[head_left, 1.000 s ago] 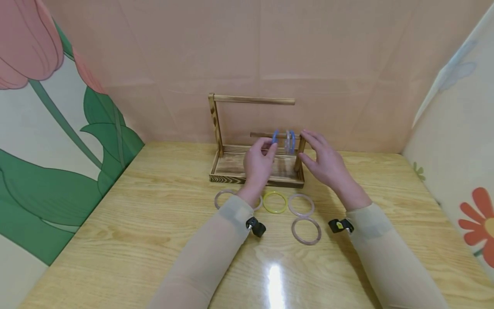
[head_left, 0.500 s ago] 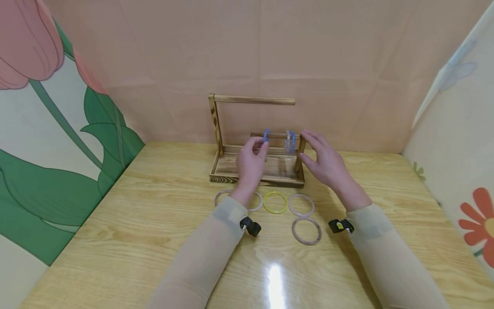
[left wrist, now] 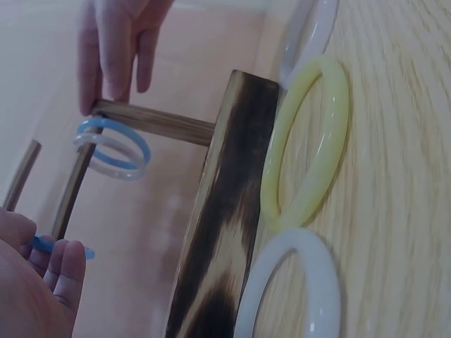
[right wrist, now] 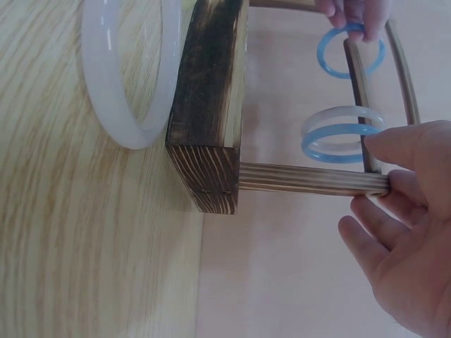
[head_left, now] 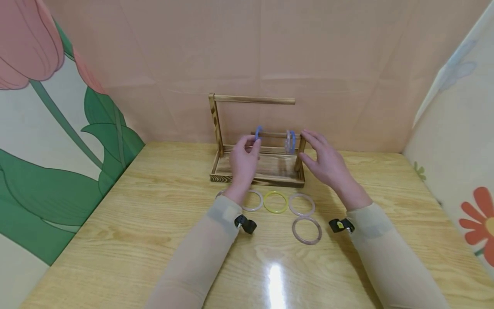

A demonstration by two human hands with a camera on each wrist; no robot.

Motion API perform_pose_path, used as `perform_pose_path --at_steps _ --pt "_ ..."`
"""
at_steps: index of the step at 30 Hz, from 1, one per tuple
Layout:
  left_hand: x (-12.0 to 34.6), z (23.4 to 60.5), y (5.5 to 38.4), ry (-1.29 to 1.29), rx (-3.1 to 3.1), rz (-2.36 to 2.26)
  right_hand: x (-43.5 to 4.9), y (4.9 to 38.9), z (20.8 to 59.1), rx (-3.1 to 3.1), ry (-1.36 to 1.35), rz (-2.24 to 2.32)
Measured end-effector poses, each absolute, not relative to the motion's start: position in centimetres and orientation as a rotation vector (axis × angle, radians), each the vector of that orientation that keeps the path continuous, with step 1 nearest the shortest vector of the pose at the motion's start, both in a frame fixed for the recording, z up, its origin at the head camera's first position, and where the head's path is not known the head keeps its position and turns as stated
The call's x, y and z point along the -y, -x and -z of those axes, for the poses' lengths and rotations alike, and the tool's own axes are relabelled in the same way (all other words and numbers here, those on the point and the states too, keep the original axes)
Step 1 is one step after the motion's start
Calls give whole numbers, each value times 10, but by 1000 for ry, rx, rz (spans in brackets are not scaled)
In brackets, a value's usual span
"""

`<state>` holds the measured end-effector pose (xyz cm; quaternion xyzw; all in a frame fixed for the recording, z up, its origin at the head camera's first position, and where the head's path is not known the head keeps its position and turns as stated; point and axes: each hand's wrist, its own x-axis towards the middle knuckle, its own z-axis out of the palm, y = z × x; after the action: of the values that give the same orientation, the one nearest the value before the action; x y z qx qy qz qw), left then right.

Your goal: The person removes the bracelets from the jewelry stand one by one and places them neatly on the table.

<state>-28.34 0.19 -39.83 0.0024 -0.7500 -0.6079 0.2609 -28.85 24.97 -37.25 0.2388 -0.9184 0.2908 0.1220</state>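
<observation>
My left hand (head_left: 244, 165) pinches a blue bangle (head_left: 259, 128) near the free end of the lower bar (head_left: 272, 134) of a wooden bangle rack (head_left: 254, 180). In the right wrist view, the bar's tip shows inside that bangle's ring. Farther right on the same bar hang a second blue bangle (head_left: 293, 142) and a pale translucent bangle (head_left: 287, 142), close together by the post. My right hand (head_left: 326, 165) grips the top of this post, thumb on one side and fingers on the other, as the right wrist view shows (right wrist: 416, 211).
Bangles lie on the wooden table (head_left: 154, 240) before the rack: a white one (head_left: 262, 200), a yellow one (head_left: 275, 212), a pale pink one (head_left: 301, 194) and a purplish one (head_left: 307, 243). My left wrist partly covers another. The rack's upper bar (head_left: 254, 100) holds nothing.
My left hand has drawn the blue bangle leftward along the lower bar toward its free end. The right hand and the two other hanging bangles have stayed where they were.
</observation>
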Motion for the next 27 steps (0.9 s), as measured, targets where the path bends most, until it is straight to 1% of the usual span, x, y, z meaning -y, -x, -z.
perform_pose_path --at_steps 27 --pt "27 400 277 -29 1943 1726 -250 290 373 2681 -700 -844"
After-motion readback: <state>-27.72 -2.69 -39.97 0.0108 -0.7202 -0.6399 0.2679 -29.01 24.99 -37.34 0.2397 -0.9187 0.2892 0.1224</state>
